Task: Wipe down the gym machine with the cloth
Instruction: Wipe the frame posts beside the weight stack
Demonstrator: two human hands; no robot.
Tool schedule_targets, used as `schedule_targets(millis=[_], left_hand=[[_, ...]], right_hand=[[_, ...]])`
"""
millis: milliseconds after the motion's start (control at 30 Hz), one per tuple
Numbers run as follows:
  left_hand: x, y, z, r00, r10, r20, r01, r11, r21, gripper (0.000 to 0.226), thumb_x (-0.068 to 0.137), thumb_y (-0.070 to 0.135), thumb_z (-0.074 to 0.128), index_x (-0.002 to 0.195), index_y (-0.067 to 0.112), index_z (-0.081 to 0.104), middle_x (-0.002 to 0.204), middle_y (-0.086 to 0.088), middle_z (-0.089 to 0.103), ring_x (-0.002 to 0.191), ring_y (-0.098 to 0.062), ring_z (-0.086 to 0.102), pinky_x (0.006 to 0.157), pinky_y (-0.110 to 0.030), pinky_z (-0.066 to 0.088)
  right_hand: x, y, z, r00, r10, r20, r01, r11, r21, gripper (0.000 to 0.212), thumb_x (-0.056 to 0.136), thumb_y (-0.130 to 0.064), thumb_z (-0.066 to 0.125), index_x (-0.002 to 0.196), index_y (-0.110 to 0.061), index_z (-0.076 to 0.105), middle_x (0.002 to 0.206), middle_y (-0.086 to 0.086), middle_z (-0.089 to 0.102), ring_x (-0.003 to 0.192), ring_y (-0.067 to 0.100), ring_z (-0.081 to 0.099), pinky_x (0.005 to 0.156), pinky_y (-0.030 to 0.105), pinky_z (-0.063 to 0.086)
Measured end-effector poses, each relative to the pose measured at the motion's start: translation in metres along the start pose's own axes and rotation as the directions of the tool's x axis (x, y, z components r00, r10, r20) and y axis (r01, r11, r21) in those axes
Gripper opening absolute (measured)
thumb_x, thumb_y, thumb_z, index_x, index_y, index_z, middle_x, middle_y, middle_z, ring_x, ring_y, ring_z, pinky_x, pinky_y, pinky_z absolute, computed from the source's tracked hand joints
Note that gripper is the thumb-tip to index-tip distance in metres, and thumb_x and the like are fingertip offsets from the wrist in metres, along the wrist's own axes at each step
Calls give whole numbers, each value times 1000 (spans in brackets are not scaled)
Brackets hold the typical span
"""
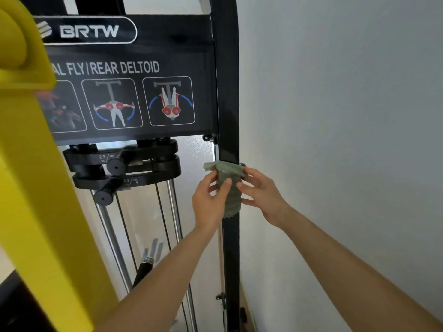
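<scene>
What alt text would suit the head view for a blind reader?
A left hand and right hand hold a green cloth against a gym machine's black upright post, beside a white wall. An exercise diagram panel and small black weights sit leftward.

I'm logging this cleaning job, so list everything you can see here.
cloth: one, green, wrapped round the post
post: one, black, right of the panel, by the wall
panel: one, black, white lettering, top
weights: two, black, stacked under the panel
rods: two, silver, below the weights
arm: one, yellow, far left
wall: one, white, right
left grip: one, bare, holds the cloth's left side
right grip: one, bare, holds the cloth's right side
</scene>
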State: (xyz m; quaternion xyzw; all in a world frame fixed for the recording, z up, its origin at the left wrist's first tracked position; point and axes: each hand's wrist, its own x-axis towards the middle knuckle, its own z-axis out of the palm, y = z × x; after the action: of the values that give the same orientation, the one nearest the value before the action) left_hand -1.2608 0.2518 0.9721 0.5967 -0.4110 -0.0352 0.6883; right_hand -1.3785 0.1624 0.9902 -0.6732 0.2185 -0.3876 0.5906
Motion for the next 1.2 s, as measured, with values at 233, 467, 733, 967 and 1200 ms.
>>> schedule_targets(millis=[233, 467, 733, 967, 1200], left_hand=[[-17, -30, 2, 997, -75, -5, 75, 997, 9, 29, 96, 30, 68, 124, 21, 67, 113, 10, 71, 103, 1, 64, 88, -17, 51], [-31, -48, -7, 971, -230, 67, 236, 966, -104, 24, 97, 33, 66, 118, 23, 70, 112, 5, 72, 106, -15, 68, 95, -44, 58], [-44, -60, -1, 967, -257, 4, 255, 959, -121, 41, 89, 29, 77, 125, 20, 60, 121, 3, 70, 108, -12, 69, 91, -35, 60], [-60, -67, 13, 984, -143, -104, 123, 977, -175, 53, 92, 10, 73, 139, 18, 49, 116, 6, 68, 103, -7, 70, 84, -19, 56], [-57, -79, 11, 984, -155, -89, 131, 964, -233, 26, 95, 7, 69, 120, 13, 65, 110, 4, 69, 104, -11, 67, 84, -23, 57]], right_hand=[[-17, 37, 5, 997, -69, -36, 66, 995, -77, 54, 93, -1, 67, 140, -24, 56, 134, -8, 64, 114, 21, 68, 98, 43, 57], [-28, 60, 7, 993, 80, -82, -74, 994, 82, 33, 96, -25, 68, 129, -25, 65, 124, -7, 68, 115, 16, 66, 97, 45, 57], [-31, 90, 23, 964, 54, -262, -12, 987, 157, 21, 92, -17, 72, 111, -26, 70, 113, -4, 72, 102, 15, 70, 77, 27, 60], [-32, 116, 29, 954, 73, -289, -36, 991, 130, 21, 91, -28, 74, 108, -38, 69, 118, -2, 72, 109, 19, 69, 94, 46, 58], [-41, 124, 29, 948, 133, -288, -70, 973, 218, 16, 94, -22, 70, 110, -26, 70, 109, -3, 74, 98, 10, 72, 74, 22, 58]])
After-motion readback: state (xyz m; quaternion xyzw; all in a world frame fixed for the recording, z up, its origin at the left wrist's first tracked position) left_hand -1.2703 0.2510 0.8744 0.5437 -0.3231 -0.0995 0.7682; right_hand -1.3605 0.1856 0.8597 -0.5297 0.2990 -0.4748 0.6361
